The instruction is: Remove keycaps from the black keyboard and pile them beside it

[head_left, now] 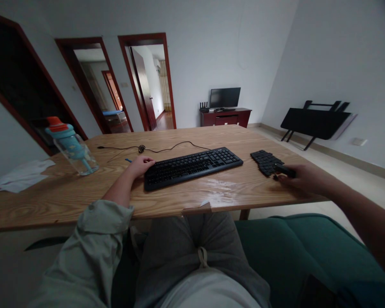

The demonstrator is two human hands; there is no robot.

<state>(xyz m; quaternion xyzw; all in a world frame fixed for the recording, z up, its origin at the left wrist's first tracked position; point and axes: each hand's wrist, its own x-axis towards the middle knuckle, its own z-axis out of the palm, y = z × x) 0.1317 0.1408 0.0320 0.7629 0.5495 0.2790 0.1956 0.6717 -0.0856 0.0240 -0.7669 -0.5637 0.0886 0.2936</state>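
A black keyboard [194, 167] lies slightly slanted across the wooden table, its keys facing up. My left hand [141, 165] is at its left end, fingers curled over the upper left corner. Just behind that hand the tip of a thin blue object [128, 160] shows; the rest is hidden. On the right, many loose black keycaps [263, 161] lie spread in a flat cluster. Beside their near right edge, my right hand [303, 177] is closed around a small black elongated object [285, 170], whose kind I cannot make out. A dark keycap-sized piece [276, 177] is by its fingertips.
The keyboard's cable [167, 149] runs left along the table [167, 205]. A bottle with a blue and red lid [72, 145] and white tissues [25, 173] are at the left. A folded black table [317, 123] leans by the right wall. A green seat [295, 248] is below.
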